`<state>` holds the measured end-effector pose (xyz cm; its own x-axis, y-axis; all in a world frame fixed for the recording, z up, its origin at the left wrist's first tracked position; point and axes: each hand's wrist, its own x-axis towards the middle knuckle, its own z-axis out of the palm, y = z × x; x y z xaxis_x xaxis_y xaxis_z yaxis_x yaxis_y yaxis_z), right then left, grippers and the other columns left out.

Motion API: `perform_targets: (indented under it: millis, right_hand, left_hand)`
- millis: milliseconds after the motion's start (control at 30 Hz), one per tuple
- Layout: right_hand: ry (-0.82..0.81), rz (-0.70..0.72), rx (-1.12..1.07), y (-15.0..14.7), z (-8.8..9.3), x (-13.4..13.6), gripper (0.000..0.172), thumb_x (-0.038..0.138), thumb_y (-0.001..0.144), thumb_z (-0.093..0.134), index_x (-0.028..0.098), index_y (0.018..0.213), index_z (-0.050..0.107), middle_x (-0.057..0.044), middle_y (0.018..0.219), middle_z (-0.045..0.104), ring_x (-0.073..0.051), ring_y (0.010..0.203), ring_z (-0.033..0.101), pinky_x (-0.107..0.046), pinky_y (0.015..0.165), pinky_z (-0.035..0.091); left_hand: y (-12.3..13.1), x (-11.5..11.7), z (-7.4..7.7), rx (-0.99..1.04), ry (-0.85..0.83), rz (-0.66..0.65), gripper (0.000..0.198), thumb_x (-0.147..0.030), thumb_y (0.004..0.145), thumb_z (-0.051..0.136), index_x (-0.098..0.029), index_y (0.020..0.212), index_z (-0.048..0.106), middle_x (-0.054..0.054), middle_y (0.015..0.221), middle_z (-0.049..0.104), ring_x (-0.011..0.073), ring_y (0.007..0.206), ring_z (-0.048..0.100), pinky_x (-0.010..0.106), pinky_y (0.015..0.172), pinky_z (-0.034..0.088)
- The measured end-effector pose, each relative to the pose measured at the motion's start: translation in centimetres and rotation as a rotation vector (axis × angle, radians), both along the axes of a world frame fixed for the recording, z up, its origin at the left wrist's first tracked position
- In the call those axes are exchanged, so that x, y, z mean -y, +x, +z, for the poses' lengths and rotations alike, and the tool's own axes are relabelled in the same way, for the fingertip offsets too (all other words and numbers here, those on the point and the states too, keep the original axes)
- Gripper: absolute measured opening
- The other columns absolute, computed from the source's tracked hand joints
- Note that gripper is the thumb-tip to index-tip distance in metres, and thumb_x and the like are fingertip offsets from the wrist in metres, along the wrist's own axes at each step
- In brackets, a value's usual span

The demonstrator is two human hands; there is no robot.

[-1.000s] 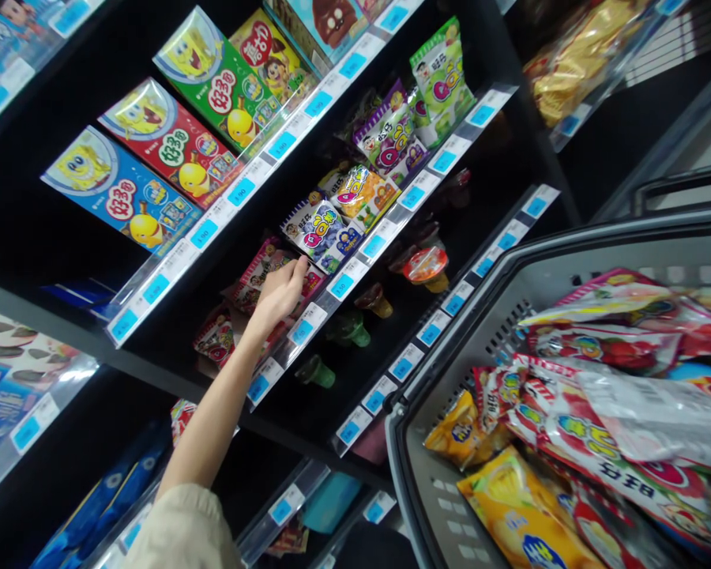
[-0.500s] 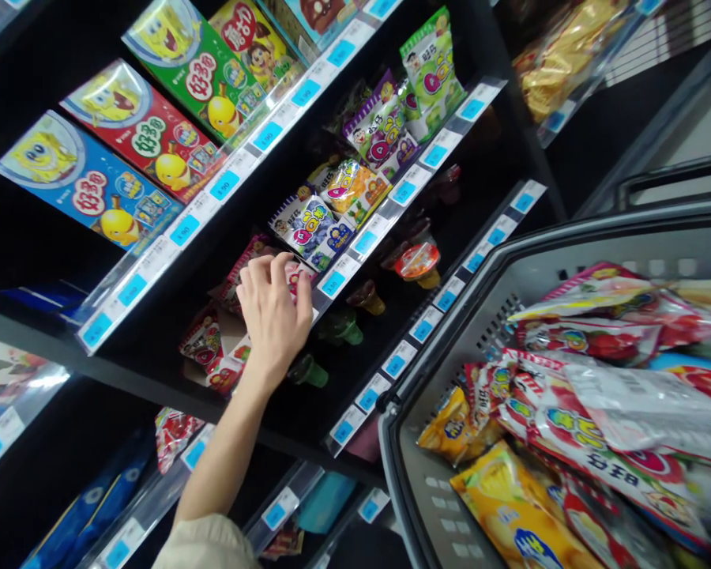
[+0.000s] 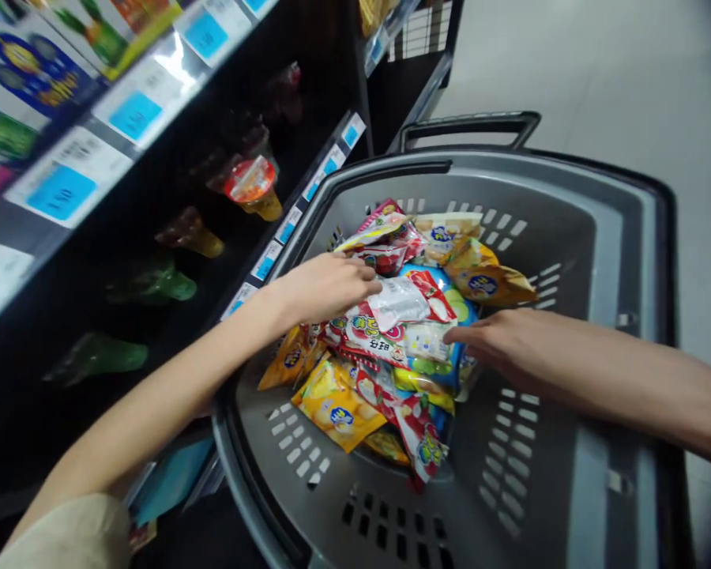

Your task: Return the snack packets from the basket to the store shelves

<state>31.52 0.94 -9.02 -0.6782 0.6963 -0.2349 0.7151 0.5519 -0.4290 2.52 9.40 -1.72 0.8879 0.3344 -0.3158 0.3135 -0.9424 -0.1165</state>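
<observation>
My left hand (image 3: 325,286) reaches into a grey plastic basket (image 3: 622,237). Its fingers are curled on a red and white snack packet (image 3: 400,300) at the top of the pile. My right hand (image 3: 501,344) comes in from the right with its fingers stretched flat, the tips touching a pale packet (image 3: 427,341). The basket holds several bright snack bags, among them a yellow chip bag (image 3: 335,407) and an orange bag (image 3: 489,276).
Black store shelves stand at the left, with blue price labels (image 3: 62,190) on their edges. Jelly cups sit on a lower shelf, one with an orange lid (image 3: 252,183) and a green one (image 3: 159,283). The basket's handle (image 3: 468,125) points toward pale floor (image 3: 598,71).
My left hand has left the shelf of red packets and come down into the basket. The view has swung down from the shelves. My right hand has come into view.
</observation>
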Motion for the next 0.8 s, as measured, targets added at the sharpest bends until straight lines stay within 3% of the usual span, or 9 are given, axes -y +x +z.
perform_targets:
  millis: [100, 167, 267, 367, 567, 800]
  right_hand:
    - [-0.117, 0.050, 0.113, -0.7, 2.3, -0.1, 0.025, 0.004, 0.095, 0.047, 0.017, 0.086, 0.067, -0.005, 0.076, 0.068, -0.016, 0.061, 0.063, -0.032, 0.059, 0.037]
    - [-0.100, 0.057, 0.098, -0.8, 3.0, -0.1, 0.021, 0.017, 0.104, 0.049, 0.015, 0.095, 0.068, -0.007, 0.082, 0.070, -0.019, 0.068, 0.067, -0.033, 0.062, 0.041]
    - [0.000, 0.063, 0.011, -0.6, 2.9, 0.2, 0.031, 0.035, 0.108, 0.049, 0.015, 0.125, 0.065, -0.010, 0.099, 0.074, -0.022, 0.080, 0.072, -0.033, 0.067, 0.047]
    - [0.072, 0.037, -0.023, -0.4, 2.3, 0.5, 0.041, 0.039, 0.108, 0.050, 0.017, 0.141, 0.060, -0.012, 0.111, 0.075, -0.022, 0.081, 0.073, -0.033, 0.069, 0.051]
    - [0.108, 0.023, -0.047, -0.6, 2.4, 0.6, 0.049, 0.047, 0.107, 0.051, 0.019, 0.147, 0.058, -0.012, 0.110, 0.076, -0.023, 0.080, 0.074, -0.032, 0.068, 0.053]
    - [0.051, 0.042, 0.011, -0.8, 2.7, 0.8, 0.046, 0.044, 0.109, 0.047, 0.017, 0.144, 0.059, -0.013, 0.113, 0.075, -0.024, 0.083, 0.074, -0.034, 0.067, 0.052]
  left_hand:
    - [0.0, -1.3, -1.0, 0.051, -0.063, -0.027, 0.019, -0.007, 0.094, 0.056, -0.015, 0.104, 0.071, 0.010, 0.108, 0.073, 0.0222, 0.102, 0.068, 0.034, 0.088, 0.053]
    - [-0.4, -1.3, -1.9, 0.083, -0.099, -0.024, 0.022, -0.007, 0.093, 0.057, -0.016, 0.106, 0.072, 0.010, 0.113, 0.072, 0.0225, 0.106, 0.067, 0.035, 0.092, 0.053]
    - [-1.0, -0.9, -3.3, 0.095, -0.130, 0.017, 0.029, -0.005, 0.090, 0.057, -0.018, 0.110, 0.073, 0.010, 0.117, 0.070, 0.0231, 0.109, 0.065, 0.037, 0.094, 0.054]
    - [-1.0, -0.2, -3.8, 0.074, -0.172, 0.043, 0.030, -0.005, 0.086, 0.060, -0.018, 0.109, 0.074, 0.010, 0.116, 0.068, 0.0241, 0.110, 0.064, 0.037, 0.094, 0.054]
    - [-0.9, 0.5, -3.5, 0.027, -0.199, 0.060, 0.033, -0.004, 0.078, 0.064, -0.014, 0.109, 0.070, 0.012, 0.114, 0.064, 0.0250, 0.105, 0.062, 0.034, 0.088, 0.054]
    - [-1.7, 1.0, -4.3, 0.028, -0.300, 0.114, 0.031, -0.003, 0.082, 0.060, -0.016, 0.109, 0.070, 0.012, 0.114, 0.064, 0.0235, 0.103, 0.062, 0.032, 0.085, 0.052]
